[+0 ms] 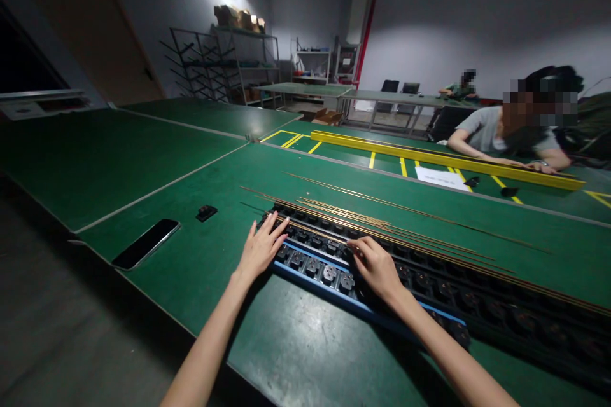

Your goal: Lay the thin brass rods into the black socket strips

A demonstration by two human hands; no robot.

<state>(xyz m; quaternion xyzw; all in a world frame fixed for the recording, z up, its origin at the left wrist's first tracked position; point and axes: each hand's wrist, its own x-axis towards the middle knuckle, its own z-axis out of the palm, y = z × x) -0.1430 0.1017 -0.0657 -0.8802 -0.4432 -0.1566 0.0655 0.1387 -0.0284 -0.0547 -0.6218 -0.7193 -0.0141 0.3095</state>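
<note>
My left hand (260, 247) lies with outstretched fingers across the left end of the black socket strips, pressing near a thin copper-coloured rod (315, 231). Farther right, my right hand (377, 267) has thumb and forefinger pinched together at that rod, above the strip. The nearest strip is a blue-edged socket strip (311, 267) with a row of black modules along it; my right hand and forearm cover part of it. Behind it run more black strips (443, 289). Several loose copper-coloured rods (348, 210) lie along and beyond the strips.
A phone (147, 244) and a small black module (206, 212) lie to the left on the green table (181, 165). Beyond are a long yellow rail (410, 154) and a white paper sheet (442, 178). Another person (487, 127) leans over the far side, right.
</note>
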